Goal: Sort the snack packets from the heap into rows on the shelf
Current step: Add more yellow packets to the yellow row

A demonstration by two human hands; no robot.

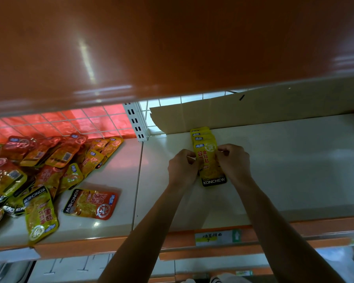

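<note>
A row of yellow snack packets [207, 154] lies overlapped on the white shelf [284, 170], running back toward a cardboard sheet. My left hand [181, 166] pinches the left edge of the front packet and my right hand [234, 162] pinches its right edge. The heap of red and yellow packets [39, 166] covers the left part of the shelf. One orange-red packet [90, 203] and one yellow packet [41, 217] lie loose at the heap's near edge.
An orange upper shelf [172, 48] overhangs closely above. A cardboard sheet [253, 113] leans against the wire back grid [70, 123]. A white slotted upright [136, 121] divides the two bays. A price label [217, 237] sits on the orange front rail.
</note>
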